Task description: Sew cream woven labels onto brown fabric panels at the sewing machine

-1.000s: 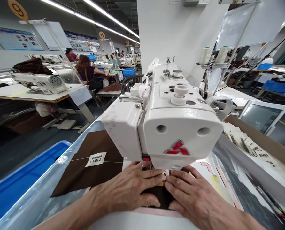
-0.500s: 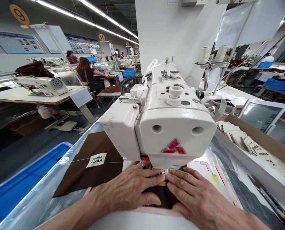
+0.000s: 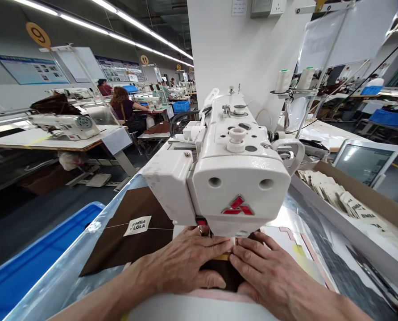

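Note:
Beneath the head of the white sewing machine (image 3: 239, 178), both hands lie flat on brown fabric (image 3: 227, 274). My left hand (image 3: 188, 258) has its fingers stretched to the right, thumb apart, pressing near the needle area. From the other side, my right hand (image 3: 269, 272) reaches in with extended fingers, its tips close to the left fingertips. A small yellow strip (image 3: 223, 257) shows between them; the label there is mostly covered by the fingers. To the left lies a brown fabric piece (image 3: 128, 240) bearing a white printed label (image 3: 138, 226).
A cardboard box of white labels (image 3: 339, 196) stands at the right, with scissors (image 3: 376, 276) in front of it. Behind it is a tablet-like screen (image 3: 366, 160). At the lower left is a blue bin (image 3: 51, 258). A co-worker (image 3: 125, 107) sits farther back.
The camera view has tilted slightly. My right hand has shifted slightly left, and the fingers now cover more of the label under the machine. Both hands stay flat.

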Demonstrator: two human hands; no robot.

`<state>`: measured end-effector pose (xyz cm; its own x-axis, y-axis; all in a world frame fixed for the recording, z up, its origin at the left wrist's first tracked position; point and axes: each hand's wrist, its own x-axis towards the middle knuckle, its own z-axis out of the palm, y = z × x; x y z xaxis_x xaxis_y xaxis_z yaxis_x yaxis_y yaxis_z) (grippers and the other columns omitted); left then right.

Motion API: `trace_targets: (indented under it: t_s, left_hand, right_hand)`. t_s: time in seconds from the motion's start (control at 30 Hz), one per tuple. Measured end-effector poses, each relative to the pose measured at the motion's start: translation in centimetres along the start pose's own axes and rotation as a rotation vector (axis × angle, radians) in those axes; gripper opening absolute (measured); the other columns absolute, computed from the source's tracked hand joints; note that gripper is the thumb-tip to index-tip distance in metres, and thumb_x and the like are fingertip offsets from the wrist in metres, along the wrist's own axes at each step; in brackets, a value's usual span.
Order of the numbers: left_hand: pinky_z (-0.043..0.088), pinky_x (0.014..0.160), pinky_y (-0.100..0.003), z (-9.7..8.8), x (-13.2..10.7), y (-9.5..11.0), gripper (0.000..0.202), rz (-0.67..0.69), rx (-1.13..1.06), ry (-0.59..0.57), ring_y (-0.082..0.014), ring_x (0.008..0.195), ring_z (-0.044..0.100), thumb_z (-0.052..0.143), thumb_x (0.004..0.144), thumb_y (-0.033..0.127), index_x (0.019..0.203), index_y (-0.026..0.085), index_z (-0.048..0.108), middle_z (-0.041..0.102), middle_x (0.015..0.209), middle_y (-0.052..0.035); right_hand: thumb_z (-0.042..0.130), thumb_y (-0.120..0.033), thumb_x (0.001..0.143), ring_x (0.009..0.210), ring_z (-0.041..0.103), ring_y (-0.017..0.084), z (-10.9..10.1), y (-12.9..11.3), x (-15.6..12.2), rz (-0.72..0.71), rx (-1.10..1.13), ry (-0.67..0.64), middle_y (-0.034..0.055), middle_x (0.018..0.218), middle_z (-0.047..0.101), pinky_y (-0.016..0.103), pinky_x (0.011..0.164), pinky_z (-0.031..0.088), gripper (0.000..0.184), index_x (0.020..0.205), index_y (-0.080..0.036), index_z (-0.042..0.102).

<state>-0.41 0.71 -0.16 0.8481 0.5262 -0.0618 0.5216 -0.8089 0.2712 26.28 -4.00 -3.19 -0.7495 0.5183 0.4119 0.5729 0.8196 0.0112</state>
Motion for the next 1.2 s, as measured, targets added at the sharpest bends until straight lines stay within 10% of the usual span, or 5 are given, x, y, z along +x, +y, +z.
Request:
trace_targets:
  t_s: [1.2]
  left_hand:
    - [0.036,0.123,-0.044,-0.1,-0.4,0.5,0.075,-0.032,0.019,-0.029,-0.0310,0.141,0.054,0.076,0.096,0.047,0.161,0.035,0.040,0.051,0.158,0.0002]
  right_hand:
    - [0.054,-0.037,0.109,0.111,0.071,0.020,-2.5,2.8,-6.0,0.167,0.059,0.071,0.0015,0.120,0.077,0.036,0.101,0.053,0.025,0.120,-0.020,0.069]
